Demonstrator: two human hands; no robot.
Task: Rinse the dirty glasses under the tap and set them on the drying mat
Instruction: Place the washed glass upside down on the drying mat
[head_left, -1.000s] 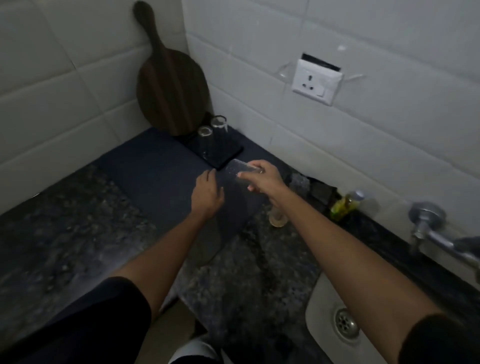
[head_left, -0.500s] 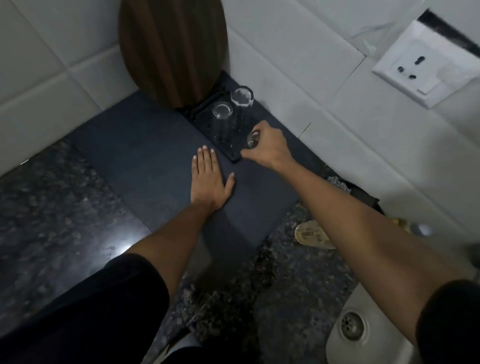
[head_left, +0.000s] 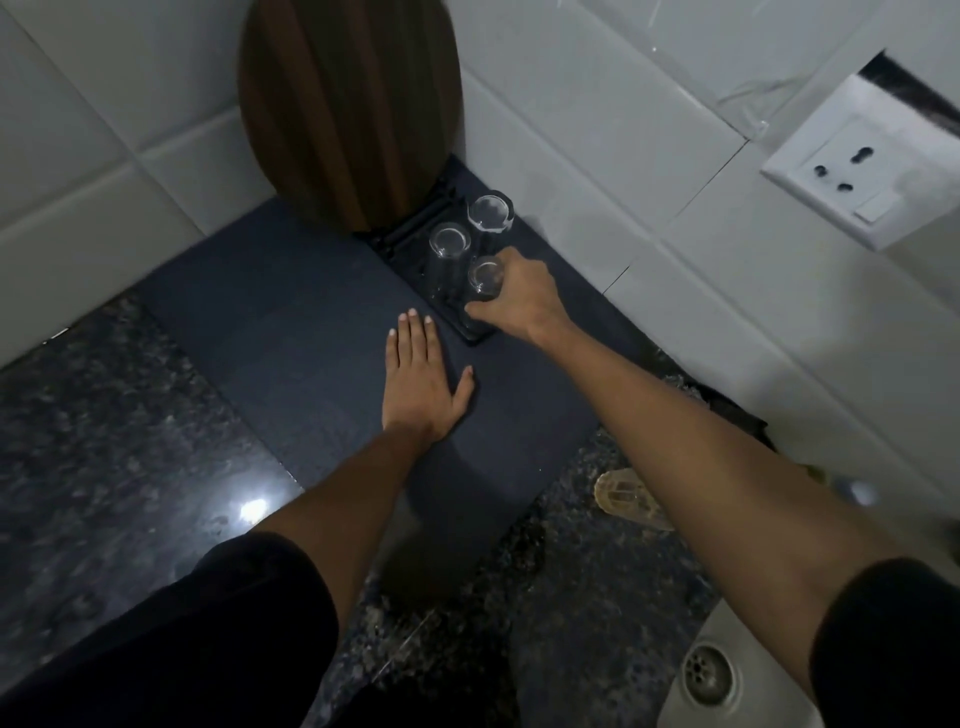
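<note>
Three clear glasses stand upside down on a small black drying mat (head_left: 470, 335) in the counter's back corner. My right hand (head_left: 519, 299) is wrapped around the nearest glass (head_left: 485, 278), which rests on the mat. The other two glasses (head_left: 449, 244) (head_left: 491, 210) stand just behind it, untouched. My left hand (head_left: 421, 382) lies flat, palm down, fingers spread, on the large dark blue mat (head_left: 291, 322) in front of the black one.
A round wooden board (head_left: 348, 104) leans on the tiled wall behind the glasses. A wall socket (head_left: 852, 166) is at upper right. A yellowish item (head_left: 626, 496) lies on the speckled counter by my right forearm. The sink drain (head_left: 709, 675) shows at lower right.
My right hand carried the glass from mid-air to the black mat and stood it upside down beside the other two. My left hand went flat on the blue mat and stayed.
</note>
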